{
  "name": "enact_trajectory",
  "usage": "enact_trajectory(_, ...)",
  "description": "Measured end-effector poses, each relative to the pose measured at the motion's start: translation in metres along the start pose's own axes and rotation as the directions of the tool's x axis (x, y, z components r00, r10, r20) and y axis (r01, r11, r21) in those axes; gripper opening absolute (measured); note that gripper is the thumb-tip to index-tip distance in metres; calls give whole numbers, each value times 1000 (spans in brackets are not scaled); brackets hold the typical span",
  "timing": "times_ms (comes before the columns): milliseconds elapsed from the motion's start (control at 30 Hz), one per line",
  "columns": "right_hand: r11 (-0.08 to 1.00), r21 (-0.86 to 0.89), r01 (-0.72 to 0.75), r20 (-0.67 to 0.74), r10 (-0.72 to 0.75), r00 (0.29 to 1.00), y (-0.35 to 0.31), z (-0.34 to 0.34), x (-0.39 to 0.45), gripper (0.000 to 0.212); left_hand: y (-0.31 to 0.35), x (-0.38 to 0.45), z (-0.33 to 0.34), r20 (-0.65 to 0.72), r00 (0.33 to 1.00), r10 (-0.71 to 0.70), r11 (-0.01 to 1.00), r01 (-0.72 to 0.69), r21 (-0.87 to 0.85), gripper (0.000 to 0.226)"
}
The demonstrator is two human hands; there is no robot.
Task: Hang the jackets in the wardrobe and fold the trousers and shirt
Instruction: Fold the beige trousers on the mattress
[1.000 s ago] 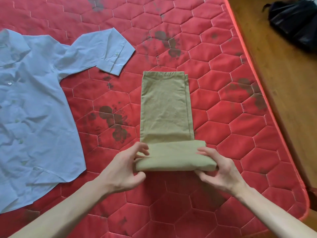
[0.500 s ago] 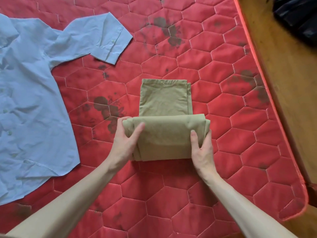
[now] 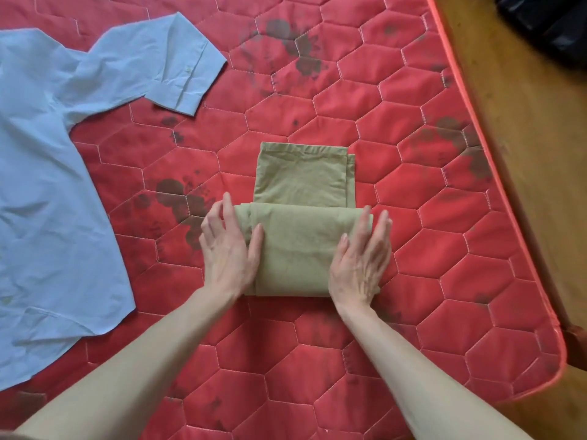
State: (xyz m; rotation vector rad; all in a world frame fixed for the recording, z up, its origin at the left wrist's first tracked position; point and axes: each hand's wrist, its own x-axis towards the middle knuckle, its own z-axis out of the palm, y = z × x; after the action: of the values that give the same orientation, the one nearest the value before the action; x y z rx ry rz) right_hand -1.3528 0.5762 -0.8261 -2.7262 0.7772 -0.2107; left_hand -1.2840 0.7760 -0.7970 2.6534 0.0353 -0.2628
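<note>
One pair of olive trousers (image 3: 301,246), woven cotton-like cloth, lies near the middle of the mattress (image 3: 428,249). It is folded into a thick band whose long axis runs 9 to 3 o'clock; a flat, unrolled rectangular portion extends from it toward 12 o'clock. The left hand (image 3: 230,252) grips the band's 9 o'clock end, thumb on top, fingers curled over the edge. The right hand (image 3: 362,262) holds the 3 o'clock end, thumb on top, fingers wrapped round the side. One light blue shirt (image 3: 54,192), creased, lies flat at 9 o'clock, one sleeve pointing to 1 o'clock. The mattress is red, hexagon-quilted, with dark stains. Wooden floor (image 3: 524,154) lies at 3 o'clock.
</note>
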Motion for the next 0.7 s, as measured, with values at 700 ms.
enact_trajectory(700,756,41,653,328,-628,706,58,-14,25,96,-24,-31,13,411,747,522,667,-658,349,128)
